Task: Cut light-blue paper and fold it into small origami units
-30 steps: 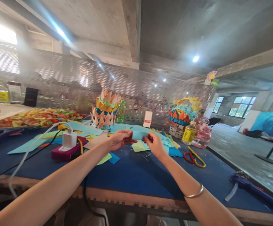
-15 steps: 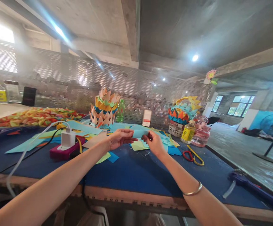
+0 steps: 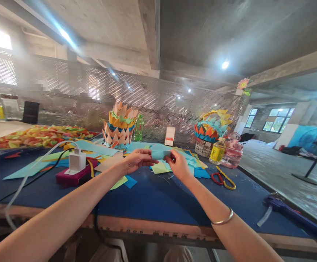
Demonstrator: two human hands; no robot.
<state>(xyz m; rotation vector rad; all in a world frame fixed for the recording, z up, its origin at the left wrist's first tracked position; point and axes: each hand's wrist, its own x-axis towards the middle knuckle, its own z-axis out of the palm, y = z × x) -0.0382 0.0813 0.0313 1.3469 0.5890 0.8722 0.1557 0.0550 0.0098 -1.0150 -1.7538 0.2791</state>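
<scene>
Between my two hands a small light-blue piece of paper (image 3: 158, 154) is held above the table. My left hand (image 3: 138, 161) pinches its left end, and my right hand (image 3: 178, 163) grips its right end with thumb and fingers. Below and behind the hands lie loose cut papers, among them a pale green sheet (image 3: 161, 167) and a darker blue one (image 3: 131, 181). To the right of my right hand rest scissors (image 3: 224, 179) with one red and one yellow handle loop.
Folded-paper baskets (image 3: 117, 134) (image 3: 203, 147) stand at the back, with a phone (image 3: 169, 136) between them. A power strip (image 3: 78, 173) and cables lie left. On the right are a yellow-labelled bottle (image 3: 217, 151), a pink bottle (image 3: 232, 154) and a blue glue gun (image 3: 294, 216).
The blue paper has tilted so that its face shows more toward me. Both hands keep hold of it in nearly the same place. The whole view has shifted slightly.
</scene>
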